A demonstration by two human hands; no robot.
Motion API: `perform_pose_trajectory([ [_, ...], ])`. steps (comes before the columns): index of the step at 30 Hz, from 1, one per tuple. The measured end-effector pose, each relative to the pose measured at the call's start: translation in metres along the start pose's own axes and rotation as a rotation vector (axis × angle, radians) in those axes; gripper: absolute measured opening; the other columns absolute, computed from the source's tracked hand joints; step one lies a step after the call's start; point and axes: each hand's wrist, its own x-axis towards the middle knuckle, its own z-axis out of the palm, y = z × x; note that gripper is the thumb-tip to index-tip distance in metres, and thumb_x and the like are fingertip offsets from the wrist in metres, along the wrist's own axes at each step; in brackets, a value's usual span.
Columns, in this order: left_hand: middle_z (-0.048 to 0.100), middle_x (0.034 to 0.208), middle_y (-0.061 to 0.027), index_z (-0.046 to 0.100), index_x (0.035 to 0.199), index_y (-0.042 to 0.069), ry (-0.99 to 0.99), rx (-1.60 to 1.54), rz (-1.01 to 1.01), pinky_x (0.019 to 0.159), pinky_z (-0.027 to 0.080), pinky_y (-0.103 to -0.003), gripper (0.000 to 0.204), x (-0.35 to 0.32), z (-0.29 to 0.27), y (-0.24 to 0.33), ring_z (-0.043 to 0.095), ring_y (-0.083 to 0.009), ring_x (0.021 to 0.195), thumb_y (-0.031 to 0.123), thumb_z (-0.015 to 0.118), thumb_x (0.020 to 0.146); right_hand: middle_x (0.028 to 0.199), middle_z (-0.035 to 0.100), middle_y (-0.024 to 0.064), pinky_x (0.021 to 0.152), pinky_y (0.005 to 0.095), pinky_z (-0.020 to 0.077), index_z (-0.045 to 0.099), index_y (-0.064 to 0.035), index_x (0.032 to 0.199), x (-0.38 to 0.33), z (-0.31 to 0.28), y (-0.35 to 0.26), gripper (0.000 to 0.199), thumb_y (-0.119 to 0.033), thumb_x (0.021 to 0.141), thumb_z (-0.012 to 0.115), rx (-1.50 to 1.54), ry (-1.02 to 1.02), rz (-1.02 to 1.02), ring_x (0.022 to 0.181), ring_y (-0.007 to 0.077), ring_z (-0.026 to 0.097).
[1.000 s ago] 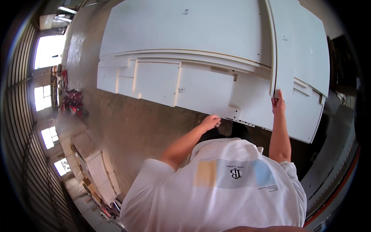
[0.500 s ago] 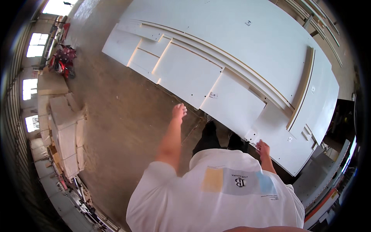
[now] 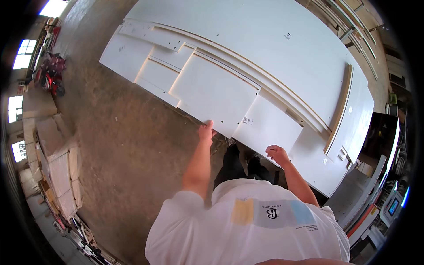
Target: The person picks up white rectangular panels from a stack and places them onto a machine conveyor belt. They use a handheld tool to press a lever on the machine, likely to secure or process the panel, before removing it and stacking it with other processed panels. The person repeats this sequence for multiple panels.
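A wide white worktable (image 3: 282, 26) carries several flat white panels. My left hand (image 3: 205, 131) reaches forward with its fingers on the near edge of a large white panel (image 3: 216, 90). My right hand (image 3: 277, 154) is curled at the near edge of a smaller white panel (image 3: 271, 128) next to it; whether it grips the edge is unclear. A long narrow wooden-edged strip (image 3: 339, 108) lies on the table to the right, apart from both hands. My white T-shirt fills the lower part of the view.
Bare concrete floor (image 3: 128, 145) lies to the left. Stacked white boards (image 3: 57, 168) stand at the far left, a red machine (image 3: 51, 73) beyond them. A black cabinet (image 3: 380, 137) and a device with a small screen (image 3: 393, 205) stand to the right.
My right hand has come down from the edge of an upright narrow board to the near edge of the flat panels. My left hand stays at the panel edge, and the view has shifted.
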Motion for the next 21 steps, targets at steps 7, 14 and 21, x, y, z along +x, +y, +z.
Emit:
perform_pose_trajectory([
  [7,0.063,0.1,-0.0097,0.055,0.11,0.002,-0.055,0.03,-0.003,0.069,0.061,-0.037,0.031,-0.016,-0.019,-0.014,0.066,-0.0205,0.083,0.023,0.069,0.093,0.099,0.069,0.0032,0.074,0.0276,0.0521,0.067,-0.0052,0.111,0.028,0.032,-0.006,0.028,-0.027,0.093,0.066,-0.085,-0.084,0.056,0.086,0.013,0.066],
  [14,0.066,0.097,-0.0057,0.06,0.105,0.003,-0.191,0.063,-0.084,0.067,0.059,-0.034,0.028,-0.045,-0.024,-0.054,0.065,-0.016,0.08,0.027,0.069,0.093,0.101,0.069,0.0032,0.074,0.0301,0.0531,0.066,-0.0064,0.113,0.066,0.051,-0.017,0.033,-0.033,0.093,0.065,0.022,-0.023,0.135,0.09,0.0149,0.067],
  [21,0.065,0.089,-0.0038,0.062,0.097,0.004,-0.286,0.126,-0.157,0.065,0.055,-0.029,0.026,-0.066,-0.014,-0.067,0.063,-0.0145,0.075,0.03,0.065,0.095,0.097,0.07,0.0036,0.068,0.0283,0.053,0.067,-0.0059,0.11,0.075,0.041,-0.005,0.036,-0.036,0.09,0.066,-0.252,-0.012,0.098,0.084,0.0138,0.068],
])
